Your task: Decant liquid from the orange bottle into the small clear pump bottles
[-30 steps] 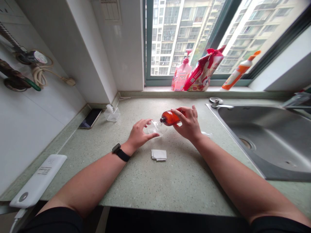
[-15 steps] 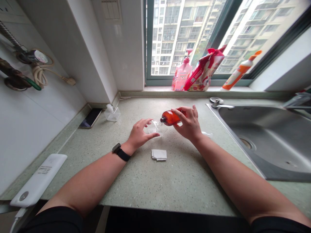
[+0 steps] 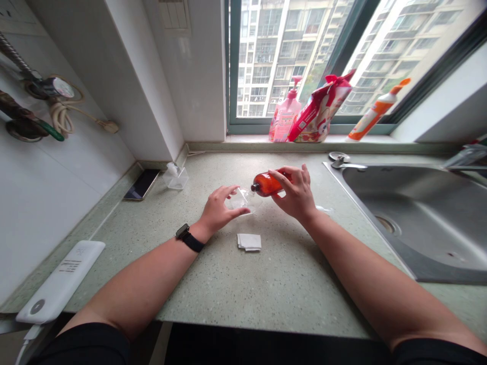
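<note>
My right hand (image 3: 297,195) grips an amber bottle (image 3: 266,183), tipped on its side with its mouth pointing left. The mouth sits over a small clear container (image 3: 243,199) that my left hand (image 3: 218,209) holds on the speckled countertop (image 3: 247,284). A black watch is on my left wrist. A folded white paper square (image 3: 249,242) lies on the counter just in front of both hands.
A steel sink (image 3: 418,218) fills the right side. On the sill stand a pink pump bottle (image 3: 283,115), a red bag (image 3: 319,111) and an orange bottle (image 3: 375,112). A phone (image 3: 142,184), a clear box (image 3: 175,177) and a white power bank (image 3: 61,288) lie left.
</note>
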A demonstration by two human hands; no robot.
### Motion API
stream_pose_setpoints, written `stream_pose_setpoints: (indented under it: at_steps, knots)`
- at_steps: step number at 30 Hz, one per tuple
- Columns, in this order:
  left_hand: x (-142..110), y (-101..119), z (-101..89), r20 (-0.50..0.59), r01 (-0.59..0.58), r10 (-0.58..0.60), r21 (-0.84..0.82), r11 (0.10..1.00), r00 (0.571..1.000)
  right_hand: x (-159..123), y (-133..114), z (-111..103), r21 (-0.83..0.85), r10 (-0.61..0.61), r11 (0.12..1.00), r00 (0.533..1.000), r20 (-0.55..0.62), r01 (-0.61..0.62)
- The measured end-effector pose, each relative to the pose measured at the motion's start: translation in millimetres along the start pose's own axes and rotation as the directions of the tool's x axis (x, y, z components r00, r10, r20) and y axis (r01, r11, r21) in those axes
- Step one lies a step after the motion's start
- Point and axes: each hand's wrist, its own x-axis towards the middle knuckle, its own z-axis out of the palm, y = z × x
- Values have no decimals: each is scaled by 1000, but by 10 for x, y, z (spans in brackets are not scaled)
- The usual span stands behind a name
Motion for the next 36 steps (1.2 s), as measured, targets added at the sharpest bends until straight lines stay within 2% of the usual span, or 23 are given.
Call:
stream_pose_setpoints:
  at_steps: [36]
  knots:
    - [-8,-20,16,-14,-13,12,-20,1000,1000,4,9,1,-35,-23,999,999,-39,22]
